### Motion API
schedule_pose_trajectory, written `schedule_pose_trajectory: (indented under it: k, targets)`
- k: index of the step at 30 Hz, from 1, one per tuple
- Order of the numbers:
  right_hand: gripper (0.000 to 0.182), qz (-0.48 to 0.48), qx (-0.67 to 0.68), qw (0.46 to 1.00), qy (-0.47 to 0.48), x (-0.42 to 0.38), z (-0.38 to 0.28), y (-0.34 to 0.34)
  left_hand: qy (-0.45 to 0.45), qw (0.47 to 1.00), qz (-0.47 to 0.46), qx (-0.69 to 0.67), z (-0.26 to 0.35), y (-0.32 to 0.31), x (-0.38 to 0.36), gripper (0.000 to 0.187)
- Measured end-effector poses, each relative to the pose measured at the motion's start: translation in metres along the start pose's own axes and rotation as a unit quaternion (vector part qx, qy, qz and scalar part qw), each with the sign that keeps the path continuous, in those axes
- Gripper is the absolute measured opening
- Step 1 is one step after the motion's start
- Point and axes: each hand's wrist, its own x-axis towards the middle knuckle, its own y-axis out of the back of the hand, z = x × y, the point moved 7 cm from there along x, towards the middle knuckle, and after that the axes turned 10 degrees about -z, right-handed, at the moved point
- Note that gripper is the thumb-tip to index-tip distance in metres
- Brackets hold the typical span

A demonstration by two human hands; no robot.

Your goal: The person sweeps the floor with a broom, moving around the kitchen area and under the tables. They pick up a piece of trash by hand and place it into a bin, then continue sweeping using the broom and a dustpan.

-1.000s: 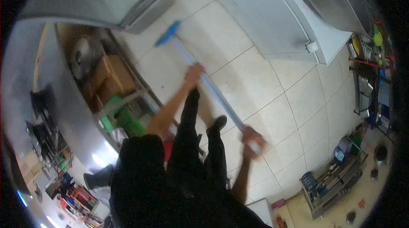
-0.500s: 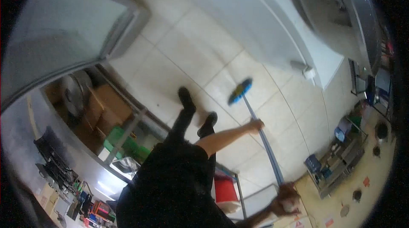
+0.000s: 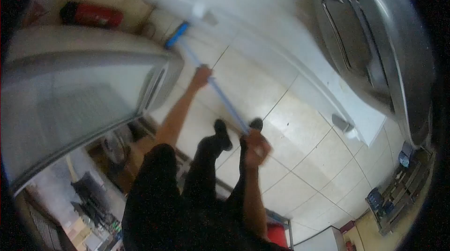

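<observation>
Pale tiled floor [image 3: 304,131] ran beneath the blue broom [image 3: 177,35], its head beside the glass-fronted cabinet [image 3: 79,96]. Left hand [image 3: 201,77] gripped the handle nearer the head; right hand [image 3: 256,149] closed around its upper end.

**Black from shoulders to toes**

You wear a black top [image 3: 187,223], plain and matte where it shows, its short left sleeve [image 3: 161,159] ending in a loose, rounded opening above the elbow. Your forearms, left hand [image 3: 201,76] and right hand [image 3: 257,148] are bare. Your long black trousers [image 3: 199,171] run down to dark, closed shoes [image 3: 222,134] with rounded toes. Blur and shadow hide any seams, and the top and trousers nearly merge.
</observation>
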Motion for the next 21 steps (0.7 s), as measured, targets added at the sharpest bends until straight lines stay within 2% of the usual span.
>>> schedule_pose_trajectory:
  k: [1,2,3,4,5,6,7,8,11,12,13,14,15,16,17,19,21]
  targets:
    - [0.027,-0.113,-0.133,0.976,0.127,0.038,0.021,-0.036,-0.042,0.996,0.078,-0.015,-0.042,0.003,0.001,0.029]
    - [0.024,-0.014,-0.119,0.99,0.081,0.063,0.059,-0.055,0.04,0.998,-0.052,-0.004,-0.077,0.0,0.008,0.024]
    - [0.027,-0.052,-0.072,0.993,0.077,0.082,0.102,-0.07,0.121,0.976,-0.18,0.004,-0.101,-0.006,0.01,0.022]
    - [0.031,-0.087,-0.024,0.993,0.076,0.103,0.131,-0.08,0.115,0.978,-0.172,0.002,-0.122,-0.029,0.017,0.022]
    - [0.031,-0.083,-0.028,0.993,0.082,0.112,0.139,-0.072,0.11,0.982,-0.154,0.022,-0.137,-0.051,0.02,0.022]
    - [0.029,0.034,0.093,0.995,0.016,0.115,0.145,-0.043,0.109,0.983,-0.139,0.04,-0.152,-0.069,0.019,0.023]
    - [0.028,0.159,0.206,0.963,-0.062,0.093,0.147,-0.013,0.061,0.993,-0.037,-0.099,-0.132,-0.087,0.018,0.025]
    - [0.03,0.226,-0.191,0.954,0.037,0.065,0.088,0.006,-0.067,0.992,0.103,-0.036,-0.077,-0.097,0.005,0.026]
    - [0.04,0.213,-0.276,0.933,0.091,-0.025,-0.086,0.047,-0.067,0.99,0.003,-0.128,0.134,-0.176,0.005,0.018]
    - [0.044,0.187,-0.279,0.932,0.135,-0.083,-0.161,0.078,-0.061,0.981,-0.182,0.03,0.237,-0.176,0.002,0.015]
    - [0.047,0.186,-0.493,0.843,0.109,-0.077,-0.227,-0.014,-0.145,0.946,-0.151,-0.248,0.292,-0.064,0.005,0.01]
    - [0.049,0.236,-0.412,0.869,0.138,-0.086,-0.266,-0.049,-0.175,0.898,-0.285,-0.287,0.338,-0.01,0.011,0.01]
    - [0.051,0.285,-0.327,0.885,0.171,-0.099,-0.298,-0.078,-0.202,0.882,-0.308,-0.293,0.368,0.009,0.01,0.013]
    - [0.053,0.483,-0.213,0.816,0.237,-0.101,-0.32,-0.109,-0.227,0.865,-0.332,-0.299,0.398,0.028,0.01,0.016]
    - [0.057,0.382,-0.236,0.864,0.229,-0.105,-0.339,-0.112,-0.252,0.865,-0.34,-0.27,0.417,0.045,0.007,0.016]
    - [0.065,0.161,-0.263,0.931,0.196,-0.12,-0.369,-0.124,-0.274,0.838,-0.359,-0.306,0.428,0.079,0.004,0.014]
    - [0.066,0.132,-0.153,0.961,0.191,-0.123,-0.365,-0.12,-0.261,0.862,-0.348,-0.262,0.416,0.083,-0.002,0.012]
